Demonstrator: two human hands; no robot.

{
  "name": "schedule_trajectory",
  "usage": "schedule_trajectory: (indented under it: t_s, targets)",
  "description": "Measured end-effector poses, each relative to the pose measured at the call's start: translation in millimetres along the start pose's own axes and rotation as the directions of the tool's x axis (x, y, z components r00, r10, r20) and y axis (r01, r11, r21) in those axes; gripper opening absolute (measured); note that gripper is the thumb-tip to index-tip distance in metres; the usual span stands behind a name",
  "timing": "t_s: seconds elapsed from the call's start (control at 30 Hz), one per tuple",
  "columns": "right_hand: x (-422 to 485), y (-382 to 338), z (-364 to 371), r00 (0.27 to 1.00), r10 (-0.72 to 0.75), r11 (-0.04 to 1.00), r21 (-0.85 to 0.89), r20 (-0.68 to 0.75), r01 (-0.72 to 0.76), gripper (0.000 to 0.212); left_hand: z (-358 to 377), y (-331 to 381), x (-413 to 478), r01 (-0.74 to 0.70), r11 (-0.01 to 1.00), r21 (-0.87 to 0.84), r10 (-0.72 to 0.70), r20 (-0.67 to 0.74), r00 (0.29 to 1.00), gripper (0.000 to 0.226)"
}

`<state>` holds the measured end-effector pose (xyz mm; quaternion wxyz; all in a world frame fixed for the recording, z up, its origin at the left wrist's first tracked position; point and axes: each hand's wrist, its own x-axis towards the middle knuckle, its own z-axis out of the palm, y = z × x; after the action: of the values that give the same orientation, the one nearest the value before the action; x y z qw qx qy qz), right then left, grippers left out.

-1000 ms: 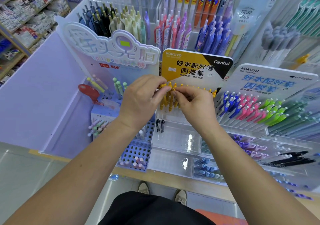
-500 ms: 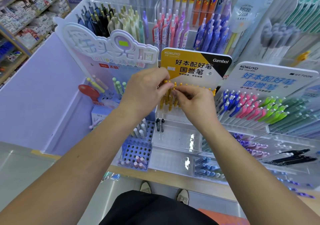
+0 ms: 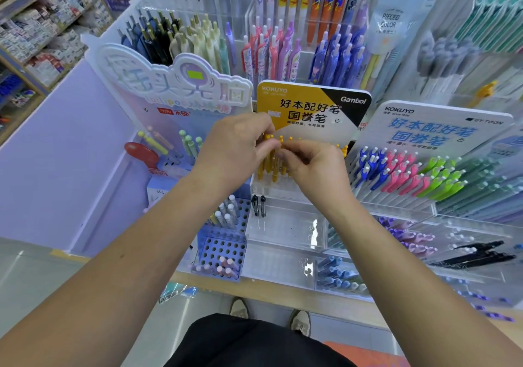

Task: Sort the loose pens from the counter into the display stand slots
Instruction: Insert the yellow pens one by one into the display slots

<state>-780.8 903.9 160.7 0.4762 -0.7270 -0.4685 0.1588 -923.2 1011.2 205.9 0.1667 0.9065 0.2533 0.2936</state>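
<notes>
At frame centre the left hand (image 3: 235, 151) and right hand (image 3: 317, 168) meet fingertip to fingertip. Both grips are narrow, pinching the tops of the yellow pens (image 3: 272, 170). The pens stand near-upright, shafts running down from the fingers into the display stand (image 3: 283, 190) beneath the yellow card (image 3: 311, 106). Which pen each hand holds seems hidden.

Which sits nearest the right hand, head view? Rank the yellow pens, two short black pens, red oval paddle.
1. Yellow pens: in the right hand's grip, centre stand.
2. Two short black pens: just below, slightly left.
3. Red oval paddle: far left.
</notes>
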Motion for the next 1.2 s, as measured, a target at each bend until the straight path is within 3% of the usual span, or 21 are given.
schedule_trajectory:
  t_s: [0.3, 0.43, 0.57, 0.73, 1.03, 1.13, 1.2]
  targets:
    - [-15.5, 1.5, -13.6, 0.997, 0.083, 0.991, 0.104, 0.005, -0.083, 0.012, 6.5, -4.6, -10.1, 0.106, 0.994, -0.024, -0.103, 0.101, 0.99, 0.016]
    - [-18.1, -1.8, -14.3, 0.997, 0.08, 0.992, 0.101, 0.018, -0.081, 0.011, 1.7, -6.4, -12.0, 0.239, 0.969, -0.068, -0.224, 0.182, 0.958, 0.01]
    - [-19.5, -4.4, -14.6, 0.998, 0.055, 0.997, 0.051, 0.027, -0.056, 0.012, 8.5, -5.9, -6.8, 0.315, 0.934, -0.17, -0.294, 0.135, 0.946, 0.018]
    - [-25.6, -5.0, -23.9, 0.998, 0.038, 0.999, -0.02, 0.045, -0.037, 0.014, 25.2, -13.4, -16.5, 0.267, 0.941, -0.208, -0.264, 0.043, 0.963, 0.019]
    - [-34.3, -1.3, -35.9, 0.99, 0.115, 0.993, 0.01, 0.087, -0.116, 0.011, 43.9, -15.9, -35.0, 0.175, 0.985, -0.01, -0.175, -0.07, 0.982, 0.024]
    - [-38.4, -0.9, -39.6, 0.984, 0.139, 0.989, 0.035, 0.111, -0.144, 0.009, 41.0, -6.6, -35.9, 0.248, 0.967, 0.059, -0.246, -0.027, 0.969, 0.029]
    - [-46.6, 0.1, -46.3, 0.98, 0.163, 0.982, 0.073, 0.117, -0.172, 0.009, 38.1, 7.0, -45.2, 0.321, 0.947, -0.026, -0.322, -0.008, 0.947, 0.038]
